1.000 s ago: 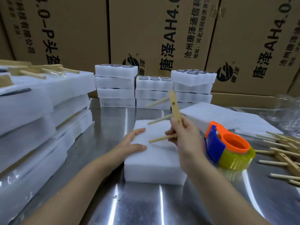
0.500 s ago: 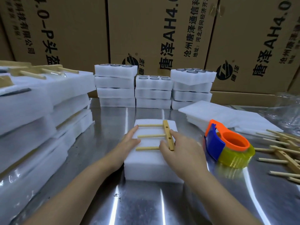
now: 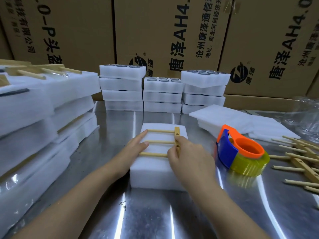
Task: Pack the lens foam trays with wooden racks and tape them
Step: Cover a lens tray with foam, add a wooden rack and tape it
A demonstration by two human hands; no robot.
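Observation:
A white foam tray block (image 3: 155, 171) lies on the steel table (image 3: 146, 216) in front of me. A wooden rack (image 3: 161, 142) with three dowels and a side bar lies flat on its top. My right hand (image 3: 188, 159) pinches the rack's side bar at the block's right edge. Straight fingers of my left hand (image 3: 133, 149) rest on the foam beside the dowel ends at the left. An orange and blue tape dispenser (image 3: 241, 150) with yellowish tape stands to the right of the block.
Three stacks of lens foam trays (image 3: 162, 94) stand at the back before cardboard boxes (image 3: 165, 35). Taped foam packs (image 3: 38, 114) pile up on the left. Flat foam sheets (image 3: 229, 121) and loose wooden racks (image 3: 300, 156) lie on the right.
My right hand brought the wooden rack down from the air and laid it flat on the foam block. My left hand slid up to the dowel ends.

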